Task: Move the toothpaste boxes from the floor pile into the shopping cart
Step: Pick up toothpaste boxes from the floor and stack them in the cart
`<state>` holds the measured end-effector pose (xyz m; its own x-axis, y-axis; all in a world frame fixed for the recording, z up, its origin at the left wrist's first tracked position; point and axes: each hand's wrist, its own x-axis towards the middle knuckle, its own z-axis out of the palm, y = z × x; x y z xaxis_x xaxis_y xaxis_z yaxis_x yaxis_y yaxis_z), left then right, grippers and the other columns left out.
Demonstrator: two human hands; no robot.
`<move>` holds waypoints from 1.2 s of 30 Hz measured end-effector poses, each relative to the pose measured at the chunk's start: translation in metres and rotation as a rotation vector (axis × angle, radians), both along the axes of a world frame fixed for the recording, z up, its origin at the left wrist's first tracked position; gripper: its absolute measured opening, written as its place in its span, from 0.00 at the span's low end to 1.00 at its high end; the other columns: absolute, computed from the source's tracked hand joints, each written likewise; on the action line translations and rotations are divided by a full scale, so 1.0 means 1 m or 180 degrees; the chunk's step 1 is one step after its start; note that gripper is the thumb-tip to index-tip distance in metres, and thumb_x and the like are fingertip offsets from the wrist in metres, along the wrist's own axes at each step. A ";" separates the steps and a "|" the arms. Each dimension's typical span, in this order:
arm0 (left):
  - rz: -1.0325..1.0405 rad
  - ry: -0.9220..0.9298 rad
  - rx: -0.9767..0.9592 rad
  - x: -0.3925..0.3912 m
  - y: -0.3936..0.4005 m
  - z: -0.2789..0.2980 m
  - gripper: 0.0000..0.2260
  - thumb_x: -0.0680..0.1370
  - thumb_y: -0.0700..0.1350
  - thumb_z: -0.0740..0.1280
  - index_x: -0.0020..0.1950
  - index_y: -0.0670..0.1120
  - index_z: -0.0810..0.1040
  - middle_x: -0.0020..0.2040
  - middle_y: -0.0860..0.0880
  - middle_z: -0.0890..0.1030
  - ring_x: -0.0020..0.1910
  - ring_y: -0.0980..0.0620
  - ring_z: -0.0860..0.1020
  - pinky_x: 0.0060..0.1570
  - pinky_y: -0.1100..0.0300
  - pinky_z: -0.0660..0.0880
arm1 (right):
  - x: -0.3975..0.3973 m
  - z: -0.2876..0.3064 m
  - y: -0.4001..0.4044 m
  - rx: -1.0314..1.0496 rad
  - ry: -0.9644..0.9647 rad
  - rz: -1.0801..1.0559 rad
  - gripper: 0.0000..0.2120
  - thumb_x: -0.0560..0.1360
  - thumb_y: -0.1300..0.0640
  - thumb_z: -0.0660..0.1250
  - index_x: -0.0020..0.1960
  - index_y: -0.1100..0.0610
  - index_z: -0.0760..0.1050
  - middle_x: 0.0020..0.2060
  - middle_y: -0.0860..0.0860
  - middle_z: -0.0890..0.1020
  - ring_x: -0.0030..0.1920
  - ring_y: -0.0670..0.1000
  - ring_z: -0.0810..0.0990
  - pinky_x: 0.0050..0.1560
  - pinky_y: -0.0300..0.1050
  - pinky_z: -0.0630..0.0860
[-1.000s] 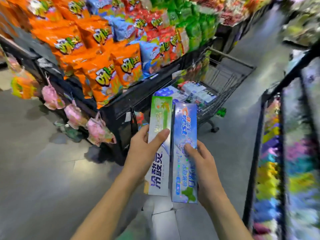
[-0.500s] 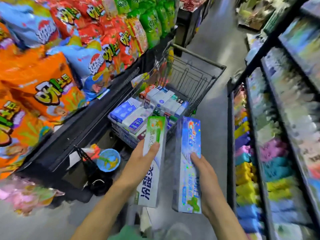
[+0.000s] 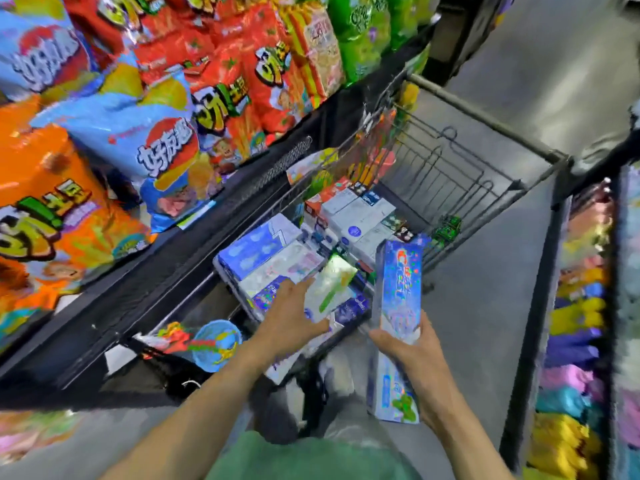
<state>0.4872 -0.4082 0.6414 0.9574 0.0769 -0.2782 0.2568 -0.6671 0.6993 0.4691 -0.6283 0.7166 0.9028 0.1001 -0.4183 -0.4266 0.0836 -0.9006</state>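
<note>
While the left hand (image 3: 291, 320) is pinching a white-and-green cardboard toothpaste box (image 3: 330, 287) low over the wire shopping cart (image 3: 485, 126)'s near end, seemingly to lay it there, the right hand (image 3: 412, 362) is gripping a shiny blue toothpaste box (image 3: 398, 306) upright, just right, probably awaiting its turn.

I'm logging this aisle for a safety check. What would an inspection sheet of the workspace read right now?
Surface: grey shop floor, no floor pile in view.
Job's things: shopping cart partly filled with toothpaste boxes; green box low over them; blue box upright beside the cart.
Clutter: blue bowl under the shelf.
Hands: left hand holds the green box; right hand grips the blue box.
Cables: nothing seen.
Surroundings: snack bags on the left shelf, blurred coloured goods on the right.
</note>
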 end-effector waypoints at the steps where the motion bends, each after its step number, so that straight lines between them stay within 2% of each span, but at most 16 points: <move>1: -0.0069 0.0074 0.0111 0.015 0.000 -0.008 0.34 0.69 0.60 0.72 0.71 0.52 0.68 0.54 0.51 0.68 0.55 0.51 0.69 0.49 0.58 0.65 | 0.016 -0.006 -0.005 -0.0091 0.0018 0.0071 0.36 0.60 0.60 0.77 0.65 0.59 0.69 0.49 0.51 0.85 0.41 0.45 0.84 0.39 0.36 0.79; 4: -0.0180 0.0276 0.0417 0.052 0.002 -0.038 0.31 0.72 0.55 0.74 0.71 0.48 0.67 0.61 0.46 0.72 0.61 0.45 0.72 0.56 0.53 0.69 | 0.058 -0.022 -0.018 -0.0284 0.0075 0.0284 0.42 0.56 0.57 0.80 0.66 0.55 0.66 0.50 0.49 0.84 0.43 0.45 0.84 0.41 0.37 0.79; 9: -0.0241 0.0695 0.0769 0.084 0.003 -0.076 0.32 0.77 0.52 0.71 0.76 0.42 0.63 0.70 0.41 0.71 0.68 0.40 0.69 0.65 0.52 0.69 | 0.113 -0.044 -0.029 -0.0539 0.0204 0.0688 0.40 0.60 0.57 0.78 0.68 0.53 0.64 0.53 0.51 0.82 0.45 0.43 0.84 0.43 0.38 0.79; 11: -0.0244 0.0759 0.0900 0.089 0.002 -0.088 0.35 0.79 0.53 0.69 0.79 0.41 0.58 0.69 0.39 0.69 0.68 0.38 0.68 0.65 0.52 0.68 | 0.131 -0.053 -0.028 -0.0738 0.0163 0.0945 0.40 0.62 0.58 0.80 0.68 0.50 0.64 0.55 0.52 0.81 0.48 0.46 0.84 0.47 0.40 0.79; 14: -0.0192 0.0686 0.1345 0.096 0.002 -0.101 0.37 0.80 0.55 0.66 0.81 0.40 0.53 0.65 0.38 0.69 0.62 0.37 0.70 0.60 0.48 0.71 | 0.155 -0.066 -0.021 -0.0910 0.0169 0.1264 0.37 0.66 0.67 0.80 0.67 0.53 0.64 0.55 0.51 0.81 0.45 0.41 0.83 0.46 0.34 0.78; 16: -0.0316 0.0657 0.1837 0.098 0.004 -0.108 0.36 0.78 0.58 0.67 0.80 0.41 0.59 0.64 0.39 0.71 0.59 0.38 0.71 0.56 0.45 0.72 | 0.167 -0.072 -0.016 -0.1037 0.0057 0.1451 0.37 0.63 0.65 0.81 0.66 0.53 0.66 0.57 0.51 0.81 0.49 0.41 0.83 0.47 0.31 0.77; 18: -0.0344 0.0700 0.2165 0.095 0.004 -0.112 0.36 0.74 0.58 0.72 0.76 0.44 0.65 0.64 0.40 0.73 0.58 0.38 0.73 0.54 0.44 0.74 | 0.176 -0.076 -0.013 -0.1233 -0.0101 0.1663 0.35 0.61 0.64 0.81 0.64 0.52 0.70 0.56 0.49 0.82 0.49 0.38 0.82 0.47 0.30 0.76; 21: -0.0209 0.0775 0.2229 0.083 0.006 -0.111 0.36 0.72 0.61 0.73 0.75 0.46 0.68 0.65 0.43 0.75 0.62 0.39 0.74 0.58 0.44 0.73 | 0.188 -0.081 -0.011 -0.1730 -0.0313 0.2101 0.32 0.61 0.59 0.80 0.62 0.47 0.73 0.52 0.43 0.83 0.46 0.35 0.81 0.46 0.35 0.77; 23: -0.0051 0.0798 0.2196 0.071 0.011 -0.111 0.37 0.72 0.63 0.73 0.75 0.47 0.70 0.66 0.44 0.75 0.63 0.40 0.75 0.60 0.44 0.73 | 0.196 -0.083 -0.010 -0.1992 -0.0342 0.2506 0.33 0.63 0.55 0.79 0.64 0.43 0.70 0.52 0.40 0.82 0.47 0.36 0.81 0.47 0.36 0.77; 25: 0.0114 0.0834 0.2103 0.055 0.017 -0.111 0.37 0.72 0.64 0.72 0.75 0.46 0.70 0.67 0.43 0.75 0.64 0.39 0.74 0.62 0.44 0.73 | 0.203 -0.084 -0.006 -0.2248 -0.0388 0.2919 0.34 0.63 0.51 0.76 0.65 0.42 0.66 0.54 0.42 0.82 0.49 0.43 0.82 0.49 0.44 0.78; 27: 0.0255 0.0868 0.2099 0.037 0.022 -0.110 0.38 0.71 0.65 0.72 0.74 0.44 0.71 0.67 0.42 0.75 0.65 0.39 0.75 0.63 0.43 0.72 | 0.210 -0.086 0.000 -0.2485 -0.0778 0.3367 0.33 0.63 0.47 0.72 0.67 0.43 0.66 0.56 0.44 0.81 0.52 0.51 0.81 0.49 0.49 0.77; 30: 0.0486 0.0878 0.2077 0.012 0.028 -0.107 0.40 0.69 0.63 0.75 0.75 0.43 0.71 0.70 0.42 0.74 0.67 0.39 0.74 0.65 0.42 0.72 | 0.220 -0.101 0.013 -0.2532 -0.1735 0.4066 0.35 0.63 0.43 0.66 0.70 0.47 0.69 0.61 0.47 0.77 0.59 0.53 0.78 0.52 0.52 0.77; 32: 0.0618 0.0974 0.2085 -0.003 0.032 -0.105 0.42 0.68 0.61 0.77 0.76 0.44 0.69 0.72 0.42 0.73 0.68 0.39 0.73 0.66 0.42 0.70 | 0.225 -0.114 0.026 -0.2518 -0.2094 0.4562 0.36 0.64 0.45 0.68 0.72 0.50 0.69 0.64 0.50 0.73 0.61 0.55 0.77 0.54 0.51 0.77; 34: 0.0670 0.1122 0.2033 -0.017 0.036 -0.102 0.45 0.68 0.59 0.77 0.79 0.46 0.63 0.76 0.42 0.68 0.73 0.39 0.69 0.71 0.43 0.65 | 0.228 -0.128 0.041 -0.2555 -0.2408 0.5075 0.37 0.65 0.48 0.71 0.73 0.51 0.69 0.64 0.53 0.73 0.60 0.56 0.76 0.53 0.49 0.77; 36: 0.0599 0.1215 0.1992 -0.028 0.040 -0.102 0.46 0.70 0.60 0.75 0.81 0.47 0.57 0.79 0.43 0.63 0.77 0.41 0.63 0.75 0.45 0.59 | 0.224 -0.144 0.055 -0.2528 -0.2955 0.5469 0.37 0.60 0.51 0.75 0.69 0.54 0.74 0.57 0.54 0.78 0.54 0.59 0.79 0.46 0.49 0.78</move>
<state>0.4588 -0.3682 0.5392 0.7586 0.4820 -0.4385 0.5539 -0.8314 0.0442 0.6934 -0.5737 0.5730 0.0390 0.9281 -0.3702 0.8480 -0.2268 -0.4791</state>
